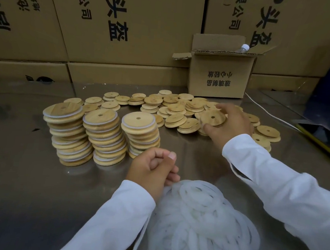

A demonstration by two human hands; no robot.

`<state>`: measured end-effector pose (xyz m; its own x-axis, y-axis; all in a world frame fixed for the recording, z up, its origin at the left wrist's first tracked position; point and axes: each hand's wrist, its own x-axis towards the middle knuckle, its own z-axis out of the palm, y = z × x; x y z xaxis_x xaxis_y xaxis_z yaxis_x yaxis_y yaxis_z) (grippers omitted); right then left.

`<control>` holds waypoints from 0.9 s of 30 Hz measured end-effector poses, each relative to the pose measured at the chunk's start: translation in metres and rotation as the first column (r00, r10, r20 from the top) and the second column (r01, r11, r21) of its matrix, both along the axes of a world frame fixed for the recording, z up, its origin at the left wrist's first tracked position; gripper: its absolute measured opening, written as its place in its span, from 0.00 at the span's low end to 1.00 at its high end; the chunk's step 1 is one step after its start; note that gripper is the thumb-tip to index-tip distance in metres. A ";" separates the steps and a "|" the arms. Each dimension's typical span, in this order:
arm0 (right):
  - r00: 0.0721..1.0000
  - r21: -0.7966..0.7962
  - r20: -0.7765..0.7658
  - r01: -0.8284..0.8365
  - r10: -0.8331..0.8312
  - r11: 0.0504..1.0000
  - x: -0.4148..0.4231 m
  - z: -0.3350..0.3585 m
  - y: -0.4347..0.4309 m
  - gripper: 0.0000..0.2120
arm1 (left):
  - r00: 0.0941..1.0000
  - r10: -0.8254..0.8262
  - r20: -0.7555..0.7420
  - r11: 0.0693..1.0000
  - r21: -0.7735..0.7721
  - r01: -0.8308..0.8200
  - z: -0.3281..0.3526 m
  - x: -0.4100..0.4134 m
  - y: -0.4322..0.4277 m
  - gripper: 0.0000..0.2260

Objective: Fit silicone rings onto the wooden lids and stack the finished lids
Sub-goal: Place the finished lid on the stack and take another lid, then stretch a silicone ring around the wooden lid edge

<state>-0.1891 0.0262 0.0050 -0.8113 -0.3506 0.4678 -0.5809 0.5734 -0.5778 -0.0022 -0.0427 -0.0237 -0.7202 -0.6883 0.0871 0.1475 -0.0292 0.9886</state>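
Note:
Three stacks of finished wooden lids with white rings stand left of centre on the steel table. Behind them lies a loose heap of bare wooden lids. My right hand reaches into that heap and grips one lid with a centre hole, lifted at a tilt. My left hand is curled at the top of a pile of white silicone rings near the front edge; it seems to pinch a ring, though the ring between its fingers is hard to make out.
A small open cardboard box with a bottle cap showing stands at the back right. Large cartons wall off the back. A white cable runs along the right, beside a dark object with a yellow edge.

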 end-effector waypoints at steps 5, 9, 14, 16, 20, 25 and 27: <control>0.882 -0.148 -0.080 -0.472 0.465 0.869 0.073 0.010 0.030 0.27 | 0.998 0.000 -0.066 0.993 0.122 0.008 0.006 0.000 0.000 0.07; 0.793 -0.048 -0.068 -0.609 0.606 0.792 0.107 0.000 0.047 0.29 | 0.996 -0.052 -0.077 0.992 0.111 0.061 0.008 0.005 0.002 0.10; 0.750 -0.157 0.009 -0.652 0.662 0.741 0.107 -0.008 0.056 0.30 | 0.999 0.015 -0.037 0.999 -0.030 -0.016 0.007 0.011 0.002 0.04; 0.785 -0.199 0.029 -0.602 0.619 0.773 0.099 -0.010 0.059 0.22 | 0.998 0.040 -0.038 0.999 -0.013 -0.041 0.008 0.011 0.001 0.05; 0.855 -0.018 0.121 -0.507 0.505 0.862 0.083 -0.018 0.063 0.06 | 0.998 0.058 -0.035 0.998 0.000 -0.058 0.007 0.011 -0.003 0.06; 0.811 0.140 0.227 -0.575 0.540 0.806 0.080 -0.025 0.063 0.03 | 0.997 0.064 -0.033 0.998 0.002 -0.064 0.005 0.009 -0.005 0.09; 0.796 0.145 0.237 -0.595 0.556 0.790 0.082 -0.025 0.062 0.03 | 0.997 0.075 -0.034 0.997 0.010 -0.075 0.005 0.008 -0.005 0.11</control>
<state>-0.1074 0.0884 -0.0200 -0.4874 -0.8486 0.2058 -0.7422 0.2785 -0.6095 0.0063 -0.0479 -0.0184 -0.6632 -0.7411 0.1046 0.1837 -0.0257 0.9826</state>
